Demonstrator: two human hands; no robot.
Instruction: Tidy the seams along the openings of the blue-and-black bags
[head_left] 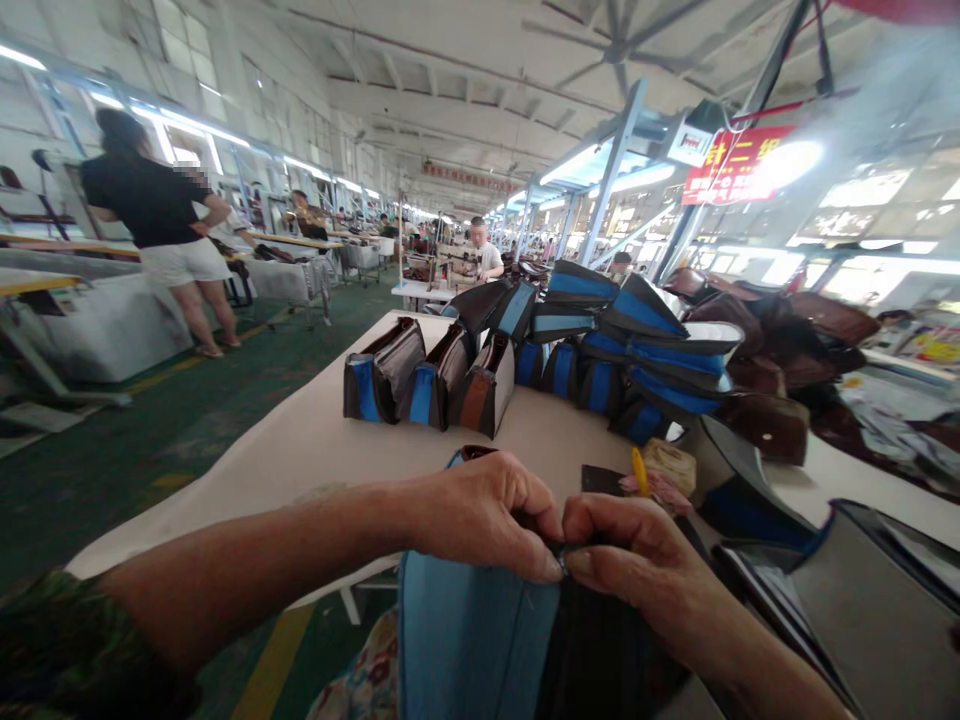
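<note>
Our hands cover the spot they work on, so we cannot see what lies between the fingertips. The left hand and right hand meet knuckle to knuckle, both pinching the top edge of the blue and black fabric bag, cut off below, at the near edge of the pale surface

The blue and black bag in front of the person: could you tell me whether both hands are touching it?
Touching. The head view shows the left hand and right hand pinching the top edge of the blue and black bag.
</note>
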